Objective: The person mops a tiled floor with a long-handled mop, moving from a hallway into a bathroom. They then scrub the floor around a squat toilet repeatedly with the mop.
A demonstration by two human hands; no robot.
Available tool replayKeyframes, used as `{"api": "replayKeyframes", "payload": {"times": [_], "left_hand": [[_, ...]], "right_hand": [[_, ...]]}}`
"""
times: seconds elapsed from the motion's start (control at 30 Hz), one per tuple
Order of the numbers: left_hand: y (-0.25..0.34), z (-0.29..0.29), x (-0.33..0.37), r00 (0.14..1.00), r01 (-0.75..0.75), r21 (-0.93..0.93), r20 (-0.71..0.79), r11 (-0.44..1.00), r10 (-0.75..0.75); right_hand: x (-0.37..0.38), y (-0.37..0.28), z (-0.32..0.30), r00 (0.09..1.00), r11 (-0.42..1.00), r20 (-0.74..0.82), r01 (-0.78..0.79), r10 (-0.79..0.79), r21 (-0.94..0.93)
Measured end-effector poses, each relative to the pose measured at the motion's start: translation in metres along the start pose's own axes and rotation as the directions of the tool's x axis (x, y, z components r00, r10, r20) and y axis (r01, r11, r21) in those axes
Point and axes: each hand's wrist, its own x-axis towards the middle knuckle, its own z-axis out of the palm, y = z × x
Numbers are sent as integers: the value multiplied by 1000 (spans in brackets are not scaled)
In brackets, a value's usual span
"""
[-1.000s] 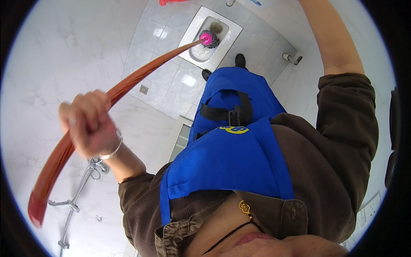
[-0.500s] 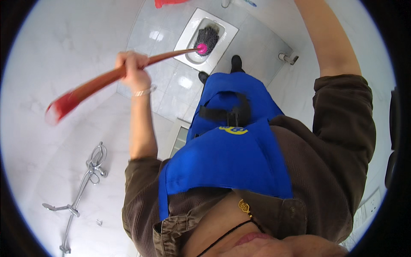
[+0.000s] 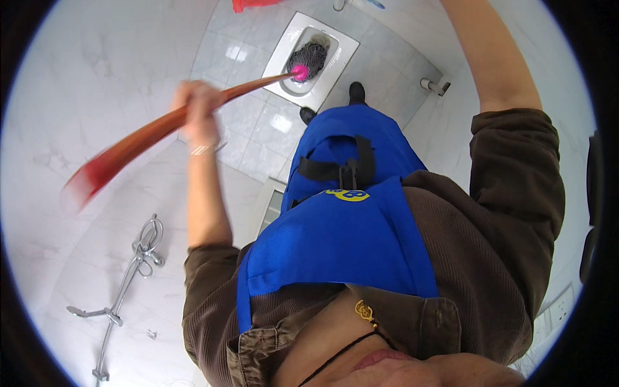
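Note:
My left hand is closed around the brown handle of a string mop, blurred by motion. The handle slants from a red end at the left down to a bright pink collar. Below the collar, the mop's dark grey strings lie in the basin of a white squat toilet, set in the floor in front of my feet. My right forearm reaches up and out past the top right edge, so my right hand is out of sight.
A chrome shower set is fixed along the left wall. Something red shows at the top edge, beyond the toilet. A metal fitting sticks out low on the right wall. My black shoes stand at the toilet's near edge on grey tiles.
The mop's strings and pink collar have shifted slightly left and nearer in the basin. The red handle end has swung a little down and left along with my left hand. My right arm stays nearly still.

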Motion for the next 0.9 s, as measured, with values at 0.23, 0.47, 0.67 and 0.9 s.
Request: {"api": "replayKeyframes", "payload": {"times": [0.23,0.47,0.67,0.9], "left_hand": [[-99,-13,-20,998,32,22,52,999,-33],[-76,-22,-71,999,-26,-88,-20,996,24],[-87,-59,-92,977,29,-86,-208,996,-46],[-114,-50,-68,895,-38,-127,-446,991,-23]], "right_hand": [[-7,-12,-10,997,968,-39,-58,69,244],[4,-21,-29,988,996,151,-42,30,73],[-9,-43,-3,999,996,-27,-21,23,82],[6,-50,27,1000,1000,27,12,-12,-3]]}}
